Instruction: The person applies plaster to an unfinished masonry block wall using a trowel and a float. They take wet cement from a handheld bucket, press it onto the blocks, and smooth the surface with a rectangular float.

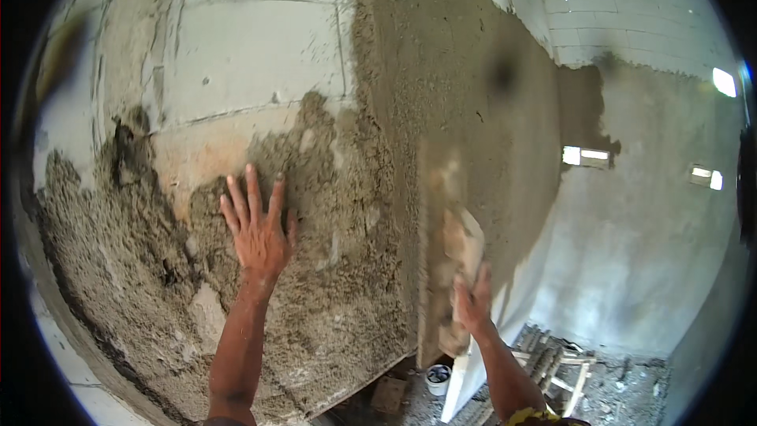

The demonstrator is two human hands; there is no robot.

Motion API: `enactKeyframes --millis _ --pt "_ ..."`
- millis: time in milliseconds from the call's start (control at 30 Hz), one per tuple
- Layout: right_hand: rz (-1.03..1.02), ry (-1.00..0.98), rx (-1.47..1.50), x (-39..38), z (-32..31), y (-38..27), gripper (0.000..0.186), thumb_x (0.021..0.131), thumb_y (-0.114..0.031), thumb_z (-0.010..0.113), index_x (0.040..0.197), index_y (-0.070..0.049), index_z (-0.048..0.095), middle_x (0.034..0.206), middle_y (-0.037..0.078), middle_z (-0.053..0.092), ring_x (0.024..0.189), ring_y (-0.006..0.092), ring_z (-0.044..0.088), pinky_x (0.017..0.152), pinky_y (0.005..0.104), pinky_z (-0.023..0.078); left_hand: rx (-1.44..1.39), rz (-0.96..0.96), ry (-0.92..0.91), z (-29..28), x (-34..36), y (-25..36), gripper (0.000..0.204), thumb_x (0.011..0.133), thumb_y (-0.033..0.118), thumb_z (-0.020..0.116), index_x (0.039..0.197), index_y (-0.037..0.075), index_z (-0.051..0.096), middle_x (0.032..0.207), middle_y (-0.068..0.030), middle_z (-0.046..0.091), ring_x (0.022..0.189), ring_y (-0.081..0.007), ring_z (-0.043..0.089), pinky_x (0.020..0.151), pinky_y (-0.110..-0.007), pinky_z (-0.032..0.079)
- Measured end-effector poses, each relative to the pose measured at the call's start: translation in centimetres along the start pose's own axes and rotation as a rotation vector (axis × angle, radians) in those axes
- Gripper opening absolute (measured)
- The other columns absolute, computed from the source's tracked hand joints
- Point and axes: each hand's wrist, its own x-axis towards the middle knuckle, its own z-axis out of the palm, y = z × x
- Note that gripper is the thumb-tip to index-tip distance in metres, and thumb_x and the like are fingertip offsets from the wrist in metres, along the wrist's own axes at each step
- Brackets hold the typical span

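Note:
My left hand (256,237) lies with fingers spread on rough, wet grey mortar (347,221) covering the lower part of a pale block wall (260,39). A pinkish bare patch (197,158) shows above and left of it. My right hand (473,304) grips a long plastering float (457,244) by its pale handle, the tool upright against the smoother plastered face (512,134) beside the wall's vertical edge. Motion blurs the upper part of the float.
A plastered wall (639,244) with small bright openings (583,156) stands at the right. Below are a white bucket (438,379), timber poles and a wooden trestle (576,379) on a floor strewn with debris (631,394).

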Motion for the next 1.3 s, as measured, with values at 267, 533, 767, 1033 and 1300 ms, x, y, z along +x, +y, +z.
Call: enactKeyframes --millis 267,533,767,1033,1300 --pt "-0.415 -0.1 0.051 14.6 6.9 -4.4 0.052 0.09 -0.03 0.052 0.126 0.002 0.033 0.086 0.027 0.06 0.077 0.0388 0.063 0.062 0.0426 0.049 0.183 -0.069 -0.065 -1.4 1.1 1.4 0.05 0.081 0.03 0.057 0.126 0.01 0.049 0.148 -0.0136 0.016 0.136 -0.0394 0.008 0.109 -0.053 0.008" --pt "-0.474 -0.135 0.12 20.2 8.5 -4.0 0.058 0.091 -0.029 0.049 0.136 -0.001 0.023 0.089 0.03 0.061 0.08 0.0431 0.062 0.065 0.0457 0.05 0.184 -0.047 -0.038 0.7 1.3 2.8 0.052 0.08 0.027 0.055 0.128 0.01 0.045 0.147 -0.015 0.02 0.136 -0.0382 0.011 0.11 -0.052 0.009" --pt "-0.305 -0.226 0.121 22.3 9.0 -8.0 0.057 0.092 -0.042 0.042 0.135 -0.006 0.029 0.115 0.027 0.054 0.106 0.0439 0.052 0.088 0.0457 0.042 0.155 -0.07 -0.016 0.0 0.9 2.2 0.049 0.081 0.027 0.055 0.125 0.009 0.048 0.147 -0.0137 0.02 0.137 -0.0374 0.011 0.11 -0.053 0.009" --pt "-0.59 0.015 0.045 31.0 12.1 -15.7 0.067 0.091 -0.046 0.043 0.134 0.004 0.031 0.109 0.033 0.055 0.101 0.0439 0.056 0.086 0.0442 0.045 0.141 -0.076 -0.012 -0.1 0.6 1.2 0.045 0.082 0.029 0.055 0.122 0.009 0.05 0.148 -0.012 0.017 0.137 -0.0359 0.01 0.11 -0.052 0.008" --pt "-0.914 0.201 -0.095 46.2 13.6 -26.1 0.034 0.093 -0.026 0.037 0.117 -0.005 0.048 0.111 0.032 0.054 0.106 0.0495 0.049 0.088 0.0488 0.043 0.051 -0.088 -0.023 -0.4 1.0 1.7 0.046 0.078 0.025 0.059 0.12 0.01 0.052 0.147 -0.0123 0.019 0.136 -0.0374 0.011 0.109 -0.053 0.009"
